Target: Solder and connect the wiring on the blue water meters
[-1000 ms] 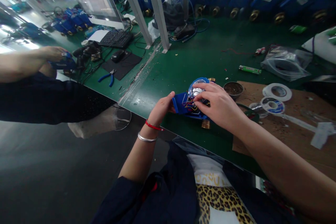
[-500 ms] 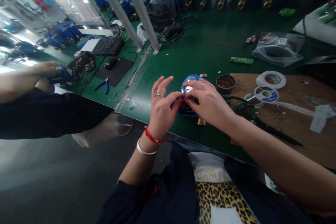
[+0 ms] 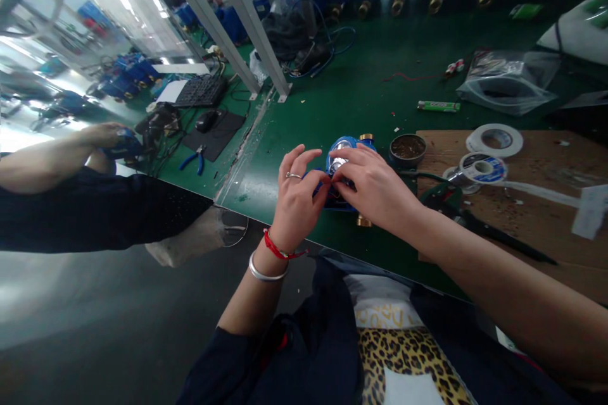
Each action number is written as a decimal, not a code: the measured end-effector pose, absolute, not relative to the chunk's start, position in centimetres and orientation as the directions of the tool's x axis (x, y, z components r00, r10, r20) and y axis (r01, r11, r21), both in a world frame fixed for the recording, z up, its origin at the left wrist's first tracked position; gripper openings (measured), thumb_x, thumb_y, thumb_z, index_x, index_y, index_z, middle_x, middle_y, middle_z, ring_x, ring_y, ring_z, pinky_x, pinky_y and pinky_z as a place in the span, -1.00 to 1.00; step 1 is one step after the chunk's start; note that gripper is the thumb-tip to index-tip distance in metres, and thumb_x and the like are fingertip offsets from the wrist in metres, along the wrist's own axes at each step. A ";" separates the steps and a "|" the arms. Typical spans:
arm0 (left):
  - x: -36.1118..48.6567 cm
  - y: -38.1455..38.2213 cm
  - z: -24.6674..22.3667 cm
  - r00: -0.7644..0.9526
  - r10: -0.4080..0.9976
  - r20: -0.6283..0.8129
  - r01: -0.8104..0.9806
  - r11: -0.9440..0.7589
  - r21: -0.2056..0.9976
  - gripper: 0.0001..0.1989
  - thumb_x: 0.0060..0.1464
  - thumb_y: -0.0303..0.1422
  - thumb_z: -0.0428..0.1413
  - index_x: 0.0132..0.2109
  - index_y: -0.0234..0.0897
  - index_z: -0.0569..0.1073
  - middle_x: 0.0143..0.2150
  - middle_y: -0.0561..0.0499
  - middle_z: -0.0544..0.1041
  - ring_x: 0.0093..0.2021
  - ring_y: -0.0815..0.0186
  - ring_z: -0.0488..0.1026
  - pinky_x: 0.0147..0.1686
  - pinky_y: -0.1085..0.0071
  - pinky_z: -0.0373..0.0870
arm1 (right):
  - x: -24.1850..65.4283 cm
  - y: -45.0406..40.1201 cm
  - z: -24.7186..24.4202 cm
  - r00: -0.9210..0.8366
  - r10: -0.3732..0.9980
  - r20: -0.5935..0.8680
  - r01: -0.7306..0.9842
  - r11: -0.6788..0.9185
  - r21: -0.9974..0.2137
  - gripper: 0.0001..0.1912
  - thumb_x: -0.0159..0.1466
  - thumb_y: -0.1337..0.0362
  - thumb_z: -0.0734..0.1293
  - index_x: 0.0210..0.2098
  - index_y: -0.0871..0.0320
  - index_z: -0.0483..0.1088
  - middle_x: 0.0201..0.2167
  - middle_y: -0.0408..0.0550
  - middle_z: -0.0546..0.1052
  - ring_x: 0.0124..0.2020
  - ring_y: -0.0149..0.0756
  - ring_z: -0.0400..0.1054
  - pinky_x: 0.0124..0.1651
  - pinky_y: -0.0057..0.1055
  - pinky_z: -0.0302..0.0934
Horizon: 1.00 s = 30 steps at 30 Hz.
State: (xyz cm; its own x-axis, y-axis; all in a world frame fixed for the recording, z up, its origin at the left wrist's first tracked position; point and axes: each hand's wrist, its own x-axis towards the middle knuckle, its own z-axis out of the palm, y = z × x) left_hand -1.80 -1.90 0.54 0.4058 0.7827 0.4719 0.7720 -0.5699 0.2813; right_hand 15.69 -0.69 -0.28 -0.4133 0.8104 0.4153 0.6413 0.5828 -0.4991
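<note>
A blue water meter (image 3: 342,144) with a round shiny face and brass pipe ends lies at the bench's front edge, partly covered by my hands. My left hand (image 3: 299,199), with a ring on one finger, pinches thumb and forefinger at the meter's left side; its other fingers are raised. From the right, my right hand (image 3: 370,183) reaches over the meter, its fingertips pinched close against the left ones. Between the fingertips is what looks like a thin reddish wire, mostly hidden. Thin wiring shows faintly in the meter's open lower part below the fingers.
On the right, a cardboard sheet (image 3: 541,202) bears a solder spool (image 3: 483,168), a tape roll (image 3: 494,140) and a soldering iron (image 3: 503,238). A round tin (image 3: 407,148) and a green battery (image 3: 439,106) are nearby. Blue-handled pliers (image 3: 194,160) and a co-worker's arm (image 3: 47,158) are left.
Both hands stay pinched together over the meter with only slight finger shifts. The view has turned a little, and the co-worker's arm at left appears slightly further right.
</note>
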 end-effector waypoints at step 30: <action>-1.4 -3.7 -1.2 0.283 0.819 0.499 0.780 -0.499 0.377 -0.94 0.17 -0.42 0.13 -0.23 -0.26 0.51 0.23 -0.07 0.34 0.37 0.06 0.03 0.27 -0.06 0.15 | 16.2 -2.0 0.2 -0.516 0.764 0.387 0.667 0.642 -0.379 -0.81 0.28 0.36 0.28 -0.36 0.23 0.53 0.22 0.15 0.34 0.26 -0.05 0.18 0.35 -0.01 -0.02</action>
